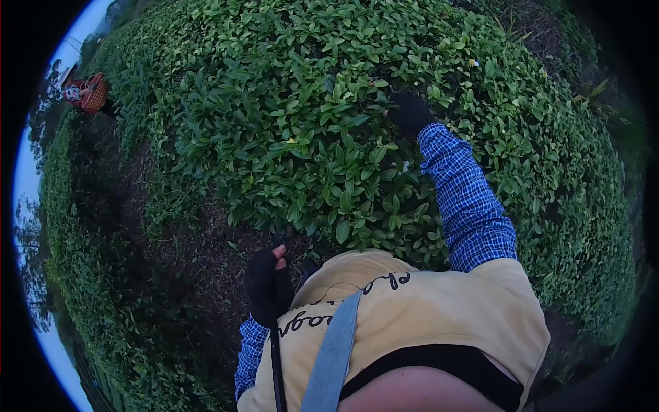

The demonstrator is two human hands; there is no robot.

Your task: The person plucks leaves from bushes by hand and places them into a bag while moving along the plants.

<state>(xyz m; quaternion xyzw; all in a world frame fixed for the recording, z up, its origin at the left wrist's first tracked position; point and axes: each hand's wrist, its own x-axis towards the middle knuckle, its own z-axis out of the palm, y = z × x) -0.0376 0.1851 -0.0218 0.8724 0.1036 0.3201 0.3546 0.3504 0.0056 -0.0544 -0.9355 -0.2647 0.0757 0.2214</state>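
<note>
My right hand (410, 113), in a black glove, reaches into the top of a dense leafy bush (343, 158). Leaves and shadow hide its fingers, so what it touches or holds cannot be made out. Low beside my body, my left hand (268, 287) wears a black glove with bare fingertips. Its fingers are curled closed, and whatever lies inside them is hidden. A thin black strip (277, 364) runs down from that hand along my beige shirt (439, 309). Blue checked sleeves (470, 199) cover both forearms.
Another person (72, 89) stands far left between the rows with a red-orange basket (96, 94). A dirt path (134, 185) runs on the left, with another bush row (68, 226) beyond. A light blue strap (334, 350) crosses my chest. A small white flower (473, 62) shows among the leaves.
</note>
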